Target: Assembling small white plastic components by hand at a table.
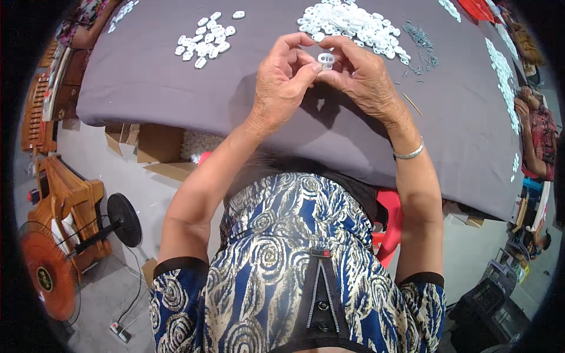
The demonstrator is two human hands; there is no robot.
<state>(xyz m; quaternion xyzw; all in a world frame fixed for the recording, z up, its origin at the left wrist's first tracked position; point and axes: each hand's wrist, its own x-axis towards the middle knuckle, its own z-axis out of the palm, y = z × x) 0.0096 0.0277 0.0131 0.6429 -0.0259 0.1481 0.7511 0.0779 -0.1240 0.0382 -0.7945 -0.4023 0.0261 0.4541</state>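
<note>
Plastic piece [326, 59], white and oval with two holes, sits between the two hands, above the front part of the bench [176, 88], which has a grey cloth over it. The left hand [282, 82] has a narrow grip, its thumb and bent fingers closed on the near-left side of the piece. The right hand [365, 76] curls around the other side, its thumb low and its forefinger arched above; I cannot tell whether that grip pinches the piece too. A bracelet [409, 148] circles the right wrist.

Just beyond the hands lies a big heap of white pieces [353, 23], with a smaller, looser group [206, 41] to the left. Right of the big heap are scattered grey screws [419, 36], and near the right wrist lies a thin tan stick [412, 105]. More white pieces [502, 76] run along the right side of the bench, near a person in a checked shirt [538, 129]. A fan [50, 276] stands on the floor at left.
</note>
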